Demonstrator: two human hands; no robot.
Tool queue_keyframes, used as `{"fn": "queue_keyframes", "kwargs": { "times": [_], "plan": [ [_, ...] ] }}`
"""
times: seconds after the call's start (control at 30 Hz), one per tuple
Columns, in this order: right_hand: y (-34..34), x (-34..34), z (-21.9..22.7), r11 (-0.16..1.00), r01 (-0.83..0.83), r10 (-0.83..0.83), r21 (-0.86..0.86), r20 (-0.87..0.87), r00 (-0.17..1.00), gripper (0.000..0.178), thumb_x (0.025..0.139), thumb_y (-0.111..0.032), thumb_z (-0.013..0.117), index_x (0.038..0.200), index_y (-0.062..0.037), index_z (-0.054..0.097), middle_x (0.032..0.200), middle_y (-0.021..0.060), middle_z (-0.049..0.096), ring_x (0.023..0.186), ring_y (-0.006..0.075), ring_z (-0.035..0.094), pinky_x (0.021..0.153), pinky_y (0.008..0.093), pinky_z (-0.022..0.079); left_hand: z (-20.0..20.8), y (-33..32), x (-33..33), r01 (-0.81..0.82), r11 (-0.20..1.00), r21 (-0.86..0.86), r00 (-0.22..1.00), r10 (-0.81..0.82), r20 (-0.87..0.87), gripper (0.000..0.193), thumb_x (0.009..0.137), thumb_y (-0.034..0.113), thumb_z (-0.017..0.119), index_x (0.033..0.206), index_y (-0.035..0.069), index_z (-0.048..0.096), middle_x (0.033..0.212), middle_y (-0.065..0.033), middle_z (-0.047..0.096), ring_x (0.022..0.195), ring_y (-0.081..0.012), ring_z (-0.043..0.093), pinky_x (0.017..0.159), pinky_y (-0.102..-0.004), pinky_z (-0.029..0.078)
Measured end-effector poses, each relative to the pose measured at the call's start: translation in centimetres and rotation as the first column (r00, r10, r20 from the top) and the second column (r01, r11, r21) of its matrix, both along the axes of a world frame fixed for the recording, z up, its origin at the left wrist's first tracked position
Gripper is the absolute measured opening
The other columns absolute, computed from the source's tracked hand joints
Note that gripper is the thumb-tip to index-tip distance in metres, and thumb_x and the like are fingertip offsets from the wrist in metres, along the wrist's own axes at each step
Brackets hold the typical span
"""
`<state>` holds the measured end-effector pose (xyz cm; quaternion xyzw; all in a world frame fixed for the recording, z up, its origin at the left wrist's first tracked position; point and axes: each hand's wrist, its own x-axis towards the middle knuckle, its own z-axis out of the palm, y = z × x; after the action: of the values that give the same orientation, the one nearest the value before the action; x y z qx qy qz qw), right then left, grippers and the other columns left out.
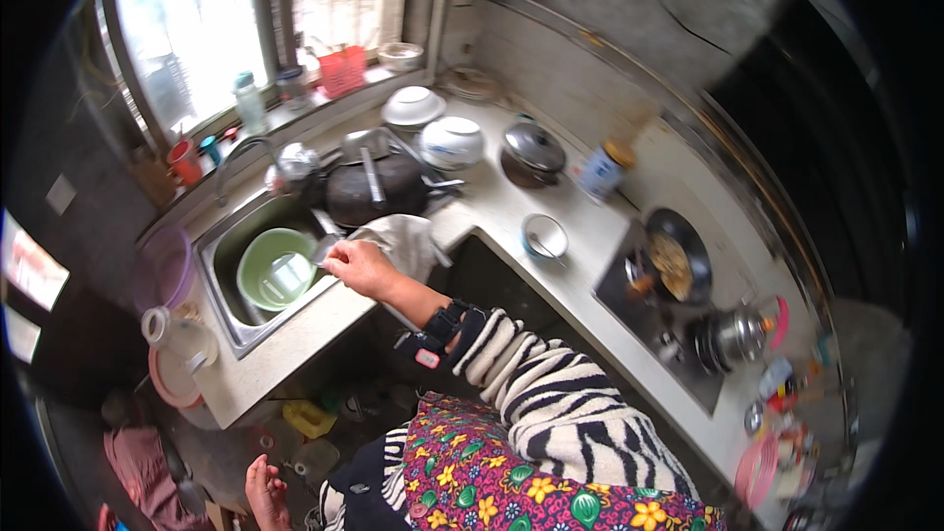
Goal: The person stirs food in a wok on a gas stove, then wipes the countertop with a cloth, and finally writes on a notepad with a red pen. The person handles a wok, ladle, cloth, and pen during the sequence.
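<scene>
My right hand (359, 268) reaches to the sink's right edge, fingers pinched together. At its fingertips is a small greyish, shiny piece (324, 249), too unclear to name. Just left of it, a light green basin (246, 280) with water sits in the metal sink (209, 261). Behind the hand lies a pale cloth (401, 238), near a dark wok (359, 199) with a handle across it. My left hand (265, 494) hangs low by my side, away from the counter; its fingers are loosely bent and apart, holding nothing.
Upturned white bowls (451, 144), a lidded pot (532, 151) and a small bowl with a spoon (544, 237) stand on the counter. At right, a pan of food (674, 261) and a metal kettle (733, 336) sit on the stove. A purple basin (169, 265) is left of the sink.
</scene>
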<state>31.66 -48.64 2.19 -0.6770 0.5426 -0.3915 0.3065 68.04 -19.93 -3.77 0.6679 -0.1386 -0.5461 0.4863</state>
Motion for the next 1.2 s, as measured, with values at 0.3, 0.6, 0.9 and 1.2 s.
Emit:
{"fn": "queue_keyframes", "kwargs": {
  "times": [0.3,0.6,0.9,1.2],
  "plan": [
    [20.2,-13.4,0.6,0.901,0.086,-0.176,0.426,0.178,0.968,0.017,0.092,-0.021,0.063,0.092,-0.0042,0.067,0.072,0.0014,0.065,0.057,0.0076,0.059,0.053,0.023,0.049,-0.6,1.2,-1.1,0.293,0.956,-0.003,0.955,-0.293,-0.042,0.014,0.094,0.023,0.064,0.103,0.013,0.065,0.072,0.0057,0.062,0.054,-0.0029,0.052,0.048,-0.0194,0.042],
    [32.0,-20.2,0.0,0.759,0.317,-0.471,0.569,0.145,0.87,0.023,0.093,-0.027,0.063,0.101,-0.0062,0.067,0.079,0.0008,0.065,0.063,0.0072,0.059,0.056,0.0222,0.049,0.8,1.7,-4.6,0.349,0.934,-0.073,0.934,-0.353,-0.049,0.031,0.094,0.033,0.064,0.072,0.019,0.047,0.06,0.0083,0.04,0.048,-0.0015,0.037,0.043,-0.0196,0.029],
    [41.5,-25.9,-0.5,0.708,0.377,-0.594,0.597,0.215,0.775,0.023,0.093,-0.028,0.065,0.099,-0.0064,0.066,0.077,0.0007,0.066,0.061,0.007,0.059,0.054,0.0216,0.048,2.2,1.8,-9.8,0.445,0.892,-0.079,0.892,-0.449,-0.052,0.044,0.098,0.049,0.051,0.067,0.02,0.039,0.051,0.0092,0.026,0.038,-0.0048,0.023,0.036,-0.0237,0.018],
    [56.4,-35.5,-2.4,0.542,0.568,-0.804,0.619,0.184,0.566,0.024,0.094,-0.028,0.063,0.1,-0.0048,0.065,0.078,0.0029,0.065,0.062,0.0088,0.059,0.056,0.0229,0.048,2.8,2.9,-20.4,0.565,0.796,-0.217,0.821,-0.569,0.048,0.032,0.1,0.022,0.053,0.129,0.009,0.053,0.077,0.0009,0.062,0.058,-0.0072,0.05,0.054,-0.0211,0.042]
  ]
}}
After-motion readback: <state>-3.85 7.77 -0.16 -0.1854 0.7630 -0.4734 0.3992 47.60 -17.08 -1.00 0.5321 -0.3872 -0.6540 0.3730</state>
